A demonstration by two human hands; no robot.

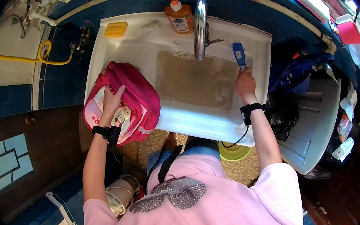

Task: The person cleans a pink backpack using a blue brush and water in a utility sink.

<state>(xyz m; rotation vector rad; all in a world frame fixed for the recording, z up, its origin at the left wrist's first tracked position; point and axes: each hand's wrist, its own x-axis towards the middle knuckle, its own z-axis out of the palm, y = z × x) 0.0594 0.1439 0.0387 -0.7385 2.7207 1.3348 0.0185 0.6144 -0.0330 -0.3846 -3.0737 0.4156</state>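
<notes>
A dark pink child's backpack (140, 88) with a pale cartoon front lies on the left side of the white sink (205, 122), hanging over its near edge. My left hand (112, 100) grips the backpack's front, thumb and fingers on its fabric. At the sink's right rim, my right hand (246, 85) has its fingers closed round the near end of a blue brush (239, 55). The brush points away from me, and its bristles are hidden. Cloudy brownish water (197, 81) fills the basin between my hands.
A chrome faucet (201, 30) rises at the back, beside an orange soap bottle (181, 18). A yellow sponge (115, 29) lies at the back left corner. A grey ribbed plastic washboard-like panel (314, 123) stands on the right. Below is a green basin (234, 152).
</notes>
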